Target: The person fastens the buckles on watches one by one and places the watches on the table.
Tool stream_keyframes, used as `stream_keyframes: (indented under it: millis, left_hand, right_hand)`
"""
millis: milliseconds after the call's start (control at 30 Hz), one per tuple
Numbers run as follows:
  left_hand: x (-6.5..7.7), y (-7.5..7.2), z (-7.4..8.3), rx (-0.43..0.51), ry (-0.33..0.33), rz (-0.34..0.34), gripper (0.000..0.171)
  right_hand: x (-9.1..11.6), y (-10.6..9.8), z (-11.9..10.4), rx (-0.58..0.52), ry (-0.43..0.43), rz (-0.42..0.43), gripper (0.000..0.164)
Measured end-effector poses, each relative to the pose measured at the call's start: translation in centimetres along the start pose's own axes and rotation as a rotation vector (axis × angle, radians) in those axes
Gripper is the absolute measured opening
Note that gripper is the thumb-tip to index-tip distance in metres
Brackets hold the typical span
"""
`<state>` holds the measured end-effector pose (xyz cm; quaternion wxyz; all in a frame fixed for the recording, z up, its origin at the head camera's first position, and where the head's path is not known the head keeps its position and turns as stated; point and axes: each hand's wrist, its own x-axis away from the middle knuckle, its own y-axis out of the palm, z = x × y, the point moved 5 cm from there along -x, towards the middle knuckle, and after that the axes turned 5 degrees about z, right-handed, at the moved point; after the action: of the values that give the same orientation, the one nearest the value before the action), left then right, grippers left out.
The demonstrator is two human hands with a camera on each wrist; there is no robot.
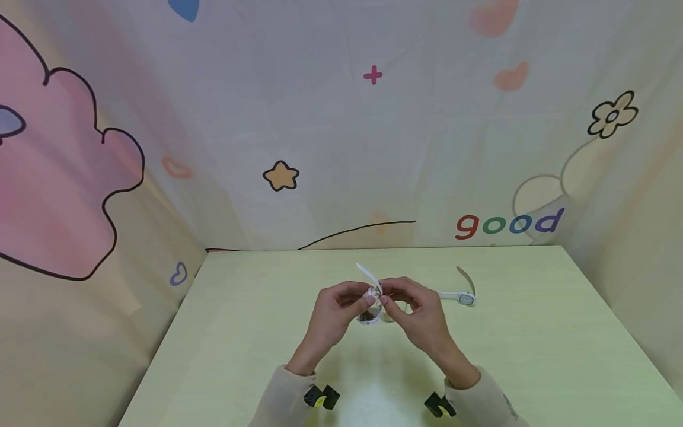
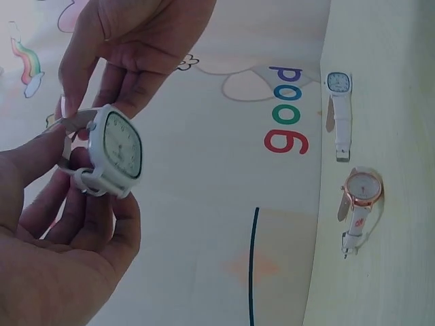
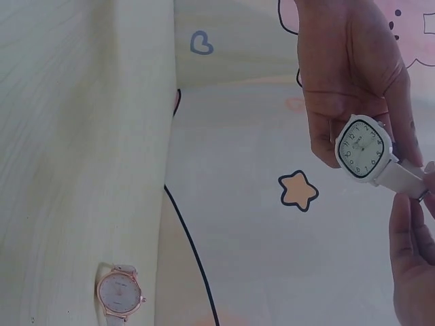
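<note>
A white wristwatch (image 1: 368,318) with a rounded-square dial is held above the table by both hands. My left hand (image 1: 335,313) grips it by the strap near the buckle, with curled fingers behind it in the left wrist view. My right hand (image 1: 418,313) pinches the strap between thumb and fingers, close to the left fingertips. The dial (image 2: 122,146) faces outward in the left wrist view, and the strap is bent into a loop. In the right wrist view, part of the strap (image 3: 401,178) is hidden by the right fingers (image 3: 402,234).
A second white square-dialled watch (image 1: 466,299) lies on the table (image 1: 533,332) to the right. A round rose-gold watch with a white strap (image 2: 363,187) lies behind the hands, partly covered in the head view. A printed curtain (image 1: 341,130) rises behind the table.
</note>
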<state>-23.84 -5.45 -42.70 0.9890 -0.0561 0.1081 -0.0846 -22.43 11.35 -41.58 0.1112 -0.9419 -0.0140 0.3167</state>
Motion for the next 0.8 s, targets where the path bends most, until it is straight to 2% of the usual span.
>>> stream_keyframes:
  millis: [167, 333, 433, 600, 800]
  left_hand:
    - [0.0, 0.0, 0.0, 0.005, 0.019, 0.022, 0.022]
    - [0.1, 0.1, -0.4, 0.011, 0.009, 0.022, 0.023]
    - [0.1, 0.2, -0.4, 0.008, 0.004, 0.019, 0.025]
    - [0.1, 0.4, -0.4, -0.022, 0.01, 0.01, 0.023]
    - [0.1, 0.7, -0.3, -0.06, 0.043, -0.017, 0.018]
  right_hand:
    - [0.0, 0.2, -0.4, 0.016, -0.031, -0.002, 0.029]
    - [-0.1, 0.2, -0.2, -0.008, 0.02, -0.035, 0.024]
    - [-0.2, 0.0, -0.1, -0.017, 0.03, -0.025, 0.019]
    - [-0.7, -0.4, -0.6, 0.031, -0.034, 0.033, 0.02]
    - [-1.2, -0.4, -1.5, 0.097, -0.104, 0.056, 0.024]
